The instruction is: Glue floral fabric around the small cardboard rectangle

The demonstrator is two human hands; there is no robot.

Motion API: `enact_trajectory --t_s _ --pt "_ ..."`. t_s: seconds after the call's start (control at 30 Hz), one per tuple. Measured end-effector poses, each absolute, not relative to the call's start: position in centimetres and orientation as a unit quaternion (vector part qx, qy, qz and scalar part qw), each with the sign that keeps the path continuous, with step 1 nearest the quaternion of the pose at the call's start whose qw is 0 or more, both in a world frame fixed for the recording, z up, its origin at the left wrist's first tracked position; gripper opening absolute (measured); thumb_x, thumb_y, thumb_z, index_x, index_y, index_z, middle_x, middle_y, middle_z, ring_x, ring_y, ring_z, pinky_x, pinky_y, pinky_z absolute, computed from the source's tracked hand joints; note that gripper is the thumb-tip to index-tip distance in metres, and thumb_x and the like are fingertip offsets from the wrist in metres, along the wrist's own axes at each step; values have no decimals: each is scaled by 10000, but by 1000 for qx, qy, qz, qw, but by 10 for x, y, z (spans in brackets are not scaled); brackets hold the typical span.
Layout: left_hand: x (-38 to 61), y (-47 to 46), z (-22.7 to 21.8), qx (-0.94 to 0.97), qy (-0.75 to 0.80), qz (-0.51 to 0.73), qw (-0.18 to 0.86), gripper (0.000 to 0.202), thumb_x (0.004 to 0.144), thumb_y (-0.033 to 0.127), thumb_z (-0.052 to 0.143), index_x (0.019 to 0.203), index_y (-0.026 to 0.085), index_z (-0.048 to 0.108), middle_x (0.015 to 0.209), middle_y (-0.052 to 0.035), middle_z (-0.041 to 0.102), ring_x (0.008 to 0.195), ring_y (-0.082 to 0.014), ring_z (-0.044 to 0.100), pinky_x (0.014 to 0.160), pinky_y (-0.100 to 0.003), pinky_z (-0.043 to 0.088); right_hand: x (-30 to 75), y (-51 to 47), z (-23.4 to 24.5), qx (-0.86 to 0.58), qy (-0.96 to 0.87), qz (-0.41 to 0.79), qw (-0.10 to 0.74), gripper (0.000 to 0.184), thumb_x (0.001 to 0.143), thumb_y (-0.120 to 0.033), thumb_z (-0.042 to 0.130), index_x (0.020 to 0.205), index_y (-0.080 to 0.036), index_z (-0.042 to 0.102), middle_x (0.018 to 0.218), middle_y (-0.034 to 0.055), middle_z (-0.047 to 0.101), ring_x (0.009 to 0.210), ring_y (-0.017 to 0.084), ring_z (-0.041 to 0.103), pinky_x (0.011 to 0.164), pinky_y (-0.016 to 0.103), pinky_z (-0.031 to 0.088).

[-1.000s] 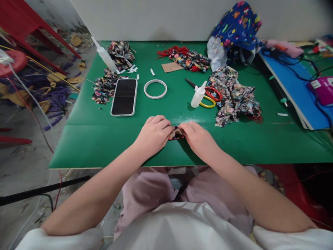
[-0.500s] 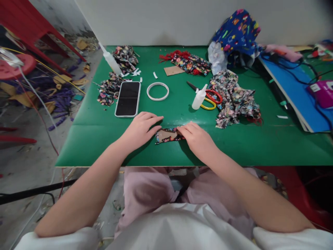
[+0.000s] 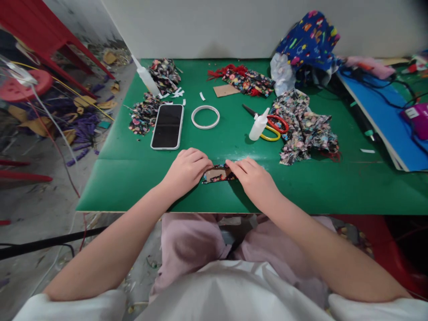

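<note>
Half a sec ago the L hand (image 3: 187,171) was spread; now its fingers are together at left end of the brown cardboard strip w/ black floral cloth edges (image 3: 218,174); if pinching, can't tell; R hand (image 3: 257,180) pinches right end; strip is on green table (image 3: 127,187), nr front edge; white mark on purple packet (image 3: 421,122) unreadable.
</note>
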State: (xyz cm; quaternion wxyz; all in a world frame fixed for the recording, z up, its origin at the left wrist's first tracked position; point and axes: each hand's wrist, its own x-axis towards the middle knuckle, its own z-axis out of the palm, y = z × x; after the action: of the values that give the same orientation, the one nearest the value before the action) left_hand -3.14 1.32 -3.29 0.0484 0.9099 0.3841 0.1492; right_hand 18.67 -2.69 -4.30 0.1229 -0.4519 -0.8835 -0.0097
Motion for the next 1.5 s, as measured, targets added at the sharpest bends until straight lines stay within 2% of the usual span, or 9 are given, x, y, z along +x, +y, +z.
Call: enact_trajectory --t_s 0.17,0.27,0.43,0.87,1.03,1.3,1.4,1.5 --pt "-32 1 -39 919 361 155 -43 153 861 178 464 862 170 617 861 -47 646 851 -198 518 700 -332 385 185 -28 -44 -450 -885 -23 120 356 878 -109 384 1204 -105 529 1020 96 606 940 205 481 901 350 427" --pt "-32 -3 -41 919 360 149 -61 150 851 165 472 885 170 618 887 -47 651 861 -201 525 684 -332 382 184 -29 -45 -450 -885 -32 120 342 878 -113 388 1183 -104 544 1021 96 608 935 205 483 903 350 427" --pt "-34 -9 -41 919 358 163 -31 198 870 183 448 962 158 622 1006 -59 662 944 -201 536 751 -337 411 184 -29 -45 -449 -885 -45 113 348 876 -111 392 1190 -114 541 1013 84 611 926 202 485 927 353 416" --pt "-35 -23 -38 910 386 153 -24 268 859 221 464 1059 148 627 1039 -58 664 920 -221 533 802 -382 423 183 -29 -46 -445 -884 -82 117 344 867 -107 406 1170 -142 564 974 62 625 882 200 499 934 363 420" --pt "-46 -25 -42 893 423 150 21 285 863 205 446 1101 175 600 1067 -54 652 971 -213 525 869 -395 401 183 -29 -46 -446 -882 -84 126 348 864 -96 401 1168 -137 566 984 68 628 882 201 501 920 361 428" --pt "-52 -42 -36 874 450 184 -2 230 863 247 490 1038 160 612 1019 -77 638 946 -211 536 813 -366 432 185 -30 -52 -452 -874 -48 172 334 869 -88 382 1147 -104 567 1031 84 622 953 194 499 973 360 387" --pt "-46 -46 -35 873 452 182 -13 201 859 274 511 967 160 636 957 -67 648 911 -208 539 790 -358 432 185 -30 -52 -463 -869 -25 173 338 881 -134 390 1185 -109 537 1047 83 614 970 191 499 983 361 373" --pt "-43 -45 -36 876 447 181 -13 188 864 280 505 915 167 646 910 -55 654 877 -199 538 766 -346 426 185 -30 -49 -467 -868 -4 171 401 861 -324 474 1203 -121 520 1042 94 606 966 206 508 982 397 369"
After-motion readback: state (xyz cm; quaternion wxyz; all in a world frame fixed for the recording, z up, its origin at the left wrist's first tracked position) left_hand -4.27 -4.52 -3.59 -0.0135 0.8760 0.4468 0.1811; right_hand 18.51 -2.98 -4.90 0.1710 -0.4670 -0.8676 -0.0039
